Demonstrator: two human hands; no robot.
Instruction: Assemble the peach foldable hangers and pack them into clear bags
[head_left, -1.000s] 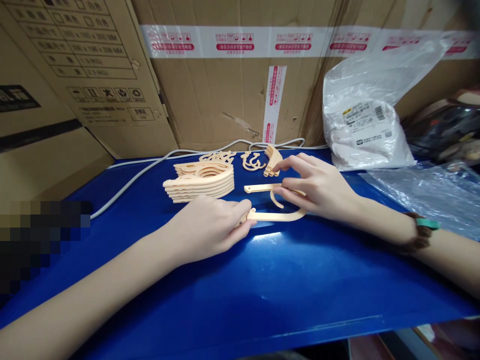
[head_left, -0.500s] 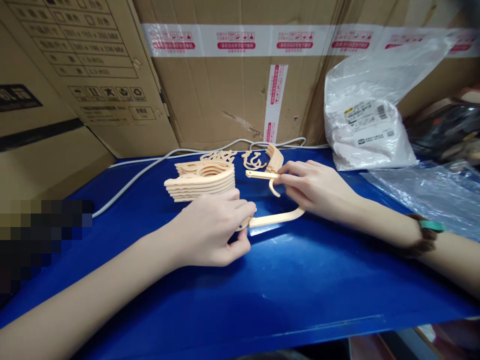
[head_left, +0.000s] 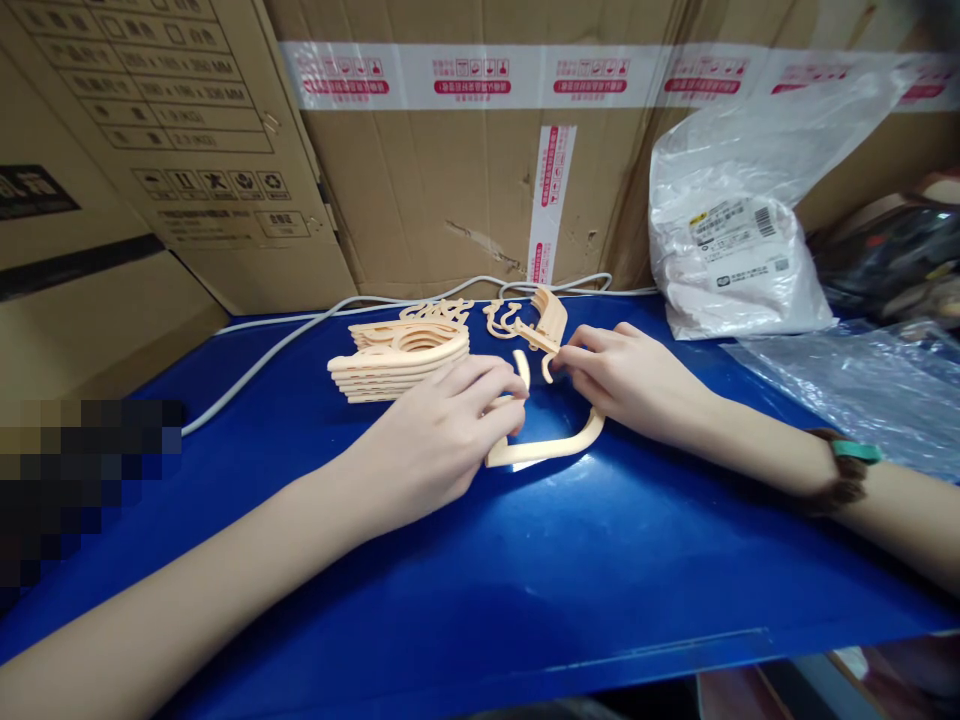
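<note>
Pinching short curved cream plastic piece (head_left: 523,369) in left hand (head_left: 469,420), now jutting forward of it. Curling right hand (head_left: 630,375) loosely beside small cream plastic hook (head_left: 546,370); cannot tell grip.

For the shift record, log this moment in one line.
left hand: at small curved piece; right hand: at another curved piece; bent bar: between hands; stack: beyond left hand

Stack of hanger pieces (head_left: 397,367) on table (head_left: 562,590), carton (head_left: 435,190) behind, bag (head_left: 739,270) to right.

The hanger piece (head_left: 551,452) looks plastic and smooth, the tabletop (head_left: 570,590) glossy.
</note>
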